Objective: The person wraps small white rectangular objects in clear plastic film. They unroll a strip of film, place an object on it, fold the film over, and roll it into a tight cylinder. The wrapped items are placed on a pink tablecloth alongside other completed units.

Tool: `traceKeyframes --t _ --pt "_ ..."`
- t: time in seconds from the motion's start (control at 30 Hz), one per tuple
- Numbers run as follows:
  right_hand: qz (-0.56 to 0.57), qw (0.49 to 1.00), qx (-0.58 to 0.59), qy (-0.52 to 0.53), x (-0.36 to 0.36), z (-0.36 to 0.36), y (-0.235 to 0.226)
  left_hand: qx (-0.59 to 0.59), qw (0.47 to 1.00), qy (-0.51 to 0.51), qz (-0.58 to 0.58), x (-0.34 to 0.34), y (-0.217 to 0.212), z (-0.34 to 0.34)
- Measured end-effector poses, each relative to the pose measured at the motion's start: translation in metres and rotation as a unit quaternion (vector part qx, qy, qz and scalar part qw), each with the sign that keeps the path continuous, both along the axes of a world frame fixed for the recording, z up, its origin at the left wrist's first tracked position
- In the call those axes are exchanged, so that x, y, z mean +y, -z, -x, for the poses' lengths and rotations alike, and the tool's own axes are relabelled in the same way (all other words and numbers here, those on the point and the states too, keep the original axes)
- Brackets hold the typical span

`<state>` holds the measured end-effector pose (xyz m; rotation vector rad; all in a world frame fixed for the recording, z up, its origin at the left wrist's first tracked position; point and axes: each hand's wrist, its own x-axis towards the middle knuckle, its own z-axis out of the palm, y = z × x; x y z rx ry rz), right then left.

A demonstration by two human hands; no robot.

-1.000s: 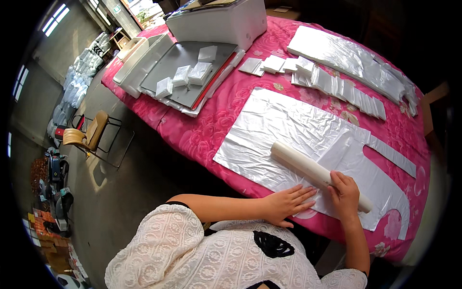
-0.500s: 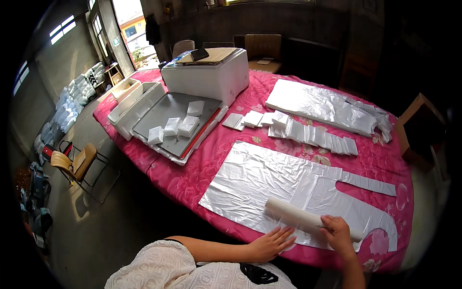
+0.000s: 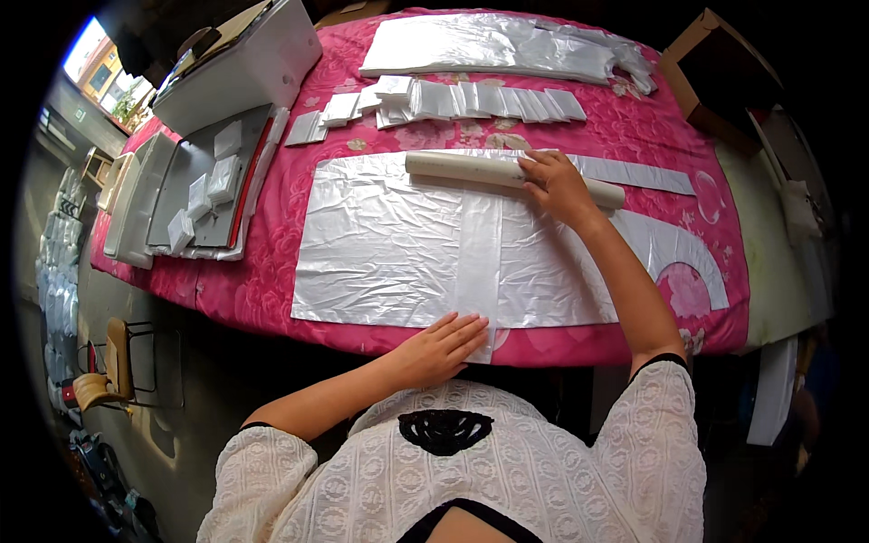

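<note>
A shiny white plastic apron (image 3: 380,244) lies flat and wrinkled on the pink cloth, its curved neck end to the right. Down its middle, from far to near edge, runs a straight whitish band (image 3: 478,258). My right hand (image 3: 554,185) grips a long whitish tube (image 3: 457,169) from above, near the tube's right half. The tube rests across the apron close to its far edge. At the near edge my left hand (image 3: 442,347) lies flat, fingers stretched out, over the near end of the band.
Several folded white plastic packets (image 3: 489,100) lie in a row beyond the apron. Behind them is a stack of white plastic sheets (image 3: 471,45). At left stand a grey flat scale-like plate (image 3: 190,167) with packets and a white foam box (image 3: 253,68). A cardboard box (image 3: 701,90) is at far right.
My right hand has pushed the tube away from me to the apron's far side. My left hand has shifted to the near end of the band. The view has turned and tilted down.
</note>
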<state>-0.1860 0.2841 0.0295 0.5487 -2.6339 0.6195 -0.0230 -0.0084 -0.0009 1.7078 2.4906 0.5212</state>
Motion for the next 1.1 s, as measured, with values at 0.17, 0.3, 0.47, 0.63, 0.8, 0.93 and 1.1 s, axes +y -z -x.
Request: traceKeyframes --t 0.17,0.3,0.47,0.63,0.8,0.93,1.1 --pt "0.033 0.980 -0.082 -0.179 -0.035 -0.081 -0.006 0.025 0.993 0.028 -0.115 -0.015 0.002 0.004" --pt "0.002 0.952 -0.113 -0.285 -0.059 -0.139 0.008 0.042 0.988 0.055 -0.139 -0.015 0.005 0.011" --pt "0.035 0.968 -0.109 -0.225 -0.064 -0.146 0.004 -0.104 0.968 0.008 -0.227 -0.010 -0.017 0.018" --pt "0.047 0.988 -0.041 -0.142 -0.073 -0.145 0.020 -0.091 0.979 -0.005 -0.185 -0.011 -0.025 0.035" --pt "0.036 0.993 -0.011 -0.110 -0.075 -0.146 0.024 0.013 0.998 -0.050 -0.020 -0.006 -0.013 0.049" --pt "0.062 0.994 -0.021 -0.085 -0.068 -0.141 0.022 -0.057 0.988 -0.115 -0.091 0.004 -0.010 0.053" --pt "0.244 0.908 -0.333 0.075 -0.071 -0.112 -0.004 -0.406 0.828 -0.335 -0.195 0.025 -0.034 0.072"
